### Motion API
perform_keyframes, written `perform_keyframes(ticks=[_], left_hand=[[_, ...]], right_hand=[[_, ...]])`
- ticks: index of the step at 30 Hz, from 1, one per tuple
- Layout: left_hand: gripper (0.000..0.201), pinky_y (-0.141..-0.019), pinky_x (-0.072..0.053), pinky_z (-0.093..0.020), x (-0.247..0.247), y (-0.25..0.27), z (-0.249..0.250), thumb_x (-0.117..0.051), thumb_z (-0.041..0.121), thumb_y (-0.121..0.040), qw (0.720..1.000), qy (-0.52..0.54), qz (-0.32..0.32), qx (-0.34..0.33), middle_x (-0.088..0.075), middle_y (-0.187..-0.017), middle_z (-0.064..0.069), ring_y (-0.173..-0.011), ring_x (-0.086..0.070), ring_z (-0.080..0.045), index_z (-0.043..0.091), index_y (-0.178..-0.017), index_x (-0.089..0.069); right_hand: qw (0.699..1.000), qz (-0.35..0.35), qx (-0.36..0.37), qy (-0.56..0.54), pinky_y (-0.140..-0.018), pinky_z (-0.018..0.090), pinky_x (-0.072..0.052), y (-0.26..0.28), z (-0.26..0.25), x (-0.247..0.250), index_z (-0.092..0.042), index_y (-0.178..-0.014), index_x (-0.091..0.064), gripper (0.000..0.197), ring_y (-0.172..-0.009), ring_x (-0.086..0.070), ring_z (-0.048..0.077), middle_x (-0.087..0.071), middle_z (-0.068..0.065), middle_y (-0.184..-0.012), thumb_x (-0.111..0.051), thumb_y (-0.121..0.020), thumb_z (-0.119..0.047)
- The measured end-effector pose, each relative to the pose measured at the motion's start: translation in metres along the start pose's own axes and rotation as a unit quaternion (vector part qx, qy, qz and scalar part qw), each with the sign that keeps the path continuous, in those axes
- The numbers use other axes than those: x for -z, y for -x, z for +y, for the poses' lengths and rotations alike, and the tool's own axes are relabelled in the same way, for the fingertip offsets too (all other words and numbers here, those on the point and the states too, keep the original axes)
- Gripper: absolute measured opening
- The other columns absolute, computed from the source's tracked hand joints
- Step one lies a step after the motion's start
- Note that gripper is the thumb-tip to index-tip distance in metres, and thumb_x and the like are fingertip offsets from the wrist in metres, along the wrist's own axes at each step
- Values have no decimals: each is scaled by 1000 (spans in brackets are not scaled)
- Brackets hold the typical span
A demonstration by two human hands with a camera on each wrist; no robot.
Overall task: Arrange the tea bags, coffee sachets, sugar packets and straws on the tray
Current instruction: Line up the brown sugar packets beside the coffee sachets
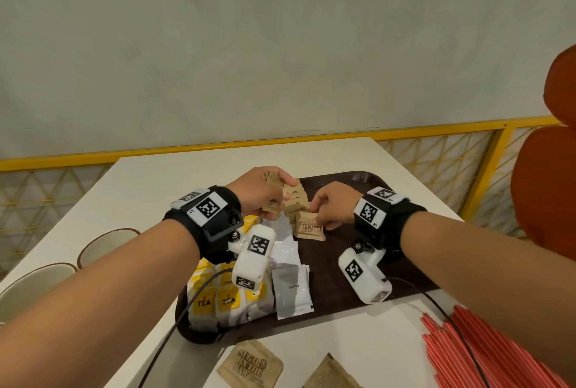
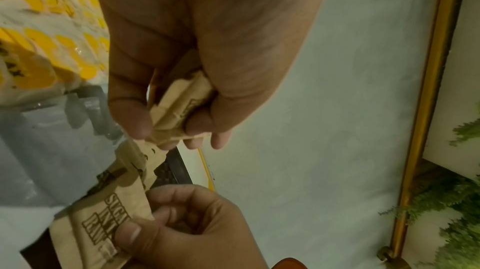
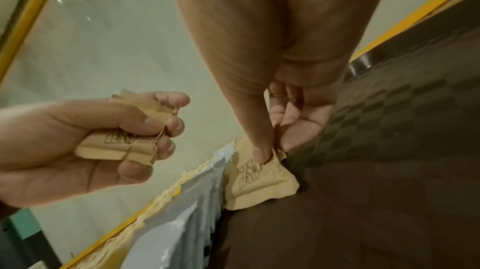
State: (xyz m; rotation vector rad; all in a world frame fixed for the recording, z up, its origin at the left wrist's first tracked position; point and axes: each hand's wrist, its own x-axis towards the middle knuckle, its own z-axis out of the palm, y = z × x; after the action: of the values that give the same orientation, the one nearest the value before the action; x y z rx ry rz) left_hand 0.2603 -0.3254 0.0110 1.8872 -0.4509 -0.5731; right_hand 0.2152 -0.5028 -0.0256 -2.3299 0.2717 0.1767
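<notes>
I sit at a white table (image 1: 149, 191) that stands against a pale grey wall (image 1: 280, 45). A yellow rail (image 1: 436, 128) with a lattice under it runs along the foot of this wall. At my right there is an orange seat (image 1: 548, 188), and at my left two cream chair backs (image 1: 103, 244).

On the table lies a dark brown tray (image 1: 343, 266). The tea bags (image 1: 218, 300) with yellow labels are in rows at its near left corner. The grey coffee sachets (image 1: 291, 291) lie just beside them, toward the middle. A row of brown sugar packets (image 1: 299, 207) overlaps behind the sachets. Two more packets (image 1: 249, 366) are still on the table in front of the tray, and the red straws (image 1: 480, 353) lie on the table at the near right.

Both my forearms reach forward over the tray. My left hand (image 1: 258, 191) is above the far end of the row, and its fingers are curled around a small bundle (image 2: 179, 105) of sugar packets. My right hand (image 1: 333, 205) is lower, and its thumb and fingers pinch the top edge of the nearest packet (image 3: 259, 179), which rests on the tray.
</notes>
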Motion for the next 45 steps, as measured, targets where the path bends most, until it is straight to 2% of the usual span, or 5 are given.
perform_keyframes(ticks=[11, 17, 25, 31, 45], left_hand=[[38, -59, -59, -33, 4, -1, -10, -54, -10, -89, 985, 167, -32, -5, -64, -101, -14, -85, -67, -26, 15, -118, -54], [27, -57, -59, -31, -1, -6, -12, -61, 7, -90, 972, 232, 29, -39, -63, -96, -15, -80, -68, -23, 7, -115, -53], [42, -73, -57, -36, -9, -8, -10, -45, 46, -96, 987, 142, 42, -65, -65, -91, -10, -78, -66, -22, 8, -112, -56], [19, -65, -52, -32, -14, -6, 2, -39, 21, -102, 986, 148, 48, -56, -60, -93, -9, -75, -61, -19, 15, -95, -56], [16, -53, -38, -13, -33, -33, 23, -63, 18, -90, 913, -401, -62, -43, -57, -72, 10, -62, -49, -2, 11, -103, -69]], right_hand=[[996, 89, 16, 22, -79, 38, -59, 0, -11, -2, -14, -74, -55, 19, -83, -69, 24, -68, 10, -88, -72, -82, -10], [943, 30, 60, -325, -52, 21, -54, 22, -39, 0, -4, -96, -57, 13, -63, -59, 12, -57, 12, -84, -49, -93, 5], [930, 39, 45, -363, -60, 26, -52, 22, -42, -8, -6, -93, -60, 19, -75, -64, 23, -66, 18, -94, -73, -80, -3], [923, 3, 10, -385, -55, 26, -56, 30, -35, 1, -4, -94, -58, 12, -72, -66, 21, -67, 13, -85, -66, -86, -1], [961, 33, -63, -266, -57, 24, -55, 32, 23, 9, -7, -85, -61, 8, -74, -66, 19, -68, 14, -89, -67, -85, -1]])
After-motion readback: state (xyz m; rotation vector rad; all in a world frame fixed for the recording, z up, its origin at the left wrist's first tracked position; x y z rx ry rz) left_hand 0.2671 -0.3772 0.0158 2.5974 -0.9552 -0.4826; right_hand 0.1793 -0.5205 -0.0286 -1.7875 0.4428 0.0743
